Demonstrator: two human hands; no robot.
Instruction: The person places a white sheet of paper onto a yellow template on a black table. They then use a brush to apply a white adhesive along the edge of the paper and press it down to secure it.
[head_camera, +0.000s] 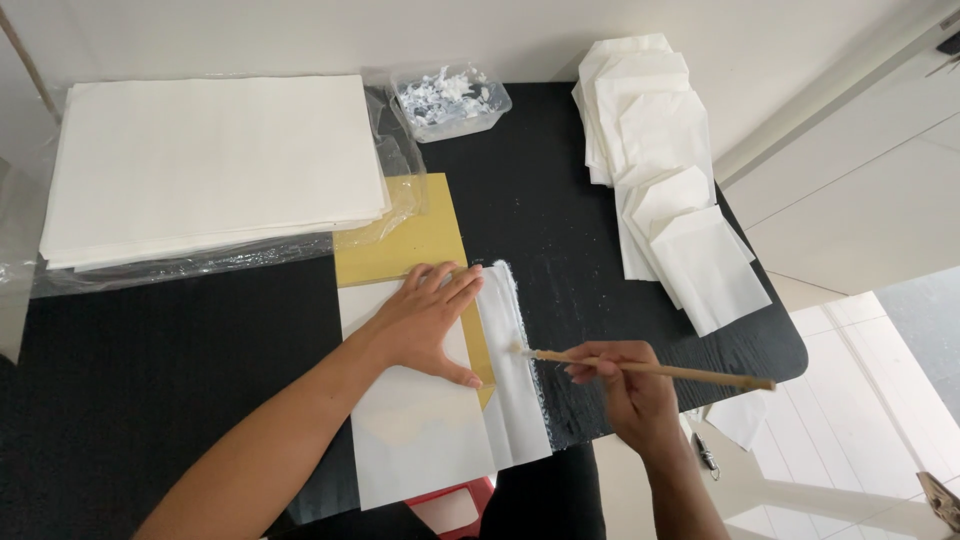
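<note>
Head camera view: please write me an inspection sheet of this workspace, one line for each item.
Surface: black table, white paste smears beside the sheet.
Job's things: white sheet with a folded flap over a yellow board; wooden-handled brush with its tip on the flap.
Clutter: large paper stack on clear plastic wrap; clear tub of white paste; overlapping pile of folded white papers.
Grippers: left hand flat on the sheet; right hand holds the brush.
Cables: nothing seen.
Surroundings: white wall, pale tiled floor at right.
</note>
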